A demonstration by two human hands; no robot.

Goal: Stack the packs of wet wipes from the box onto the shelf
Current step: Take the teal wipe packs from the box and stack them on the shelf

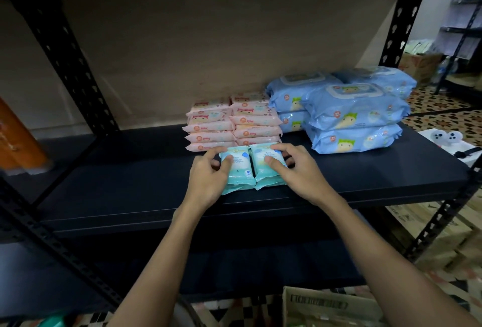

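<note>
Teal packs: two. Blue packs: five visible.

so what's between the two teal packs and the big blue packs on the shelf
In the head view, only bare dark shelf separates the teal packs from the blue packs; the right hand covers part of that stretch.

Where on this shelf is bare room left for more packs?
The shelf is bare left of the pink packs and teal packs, and along its front edge. The right side is crowded by blue packs.
</note>
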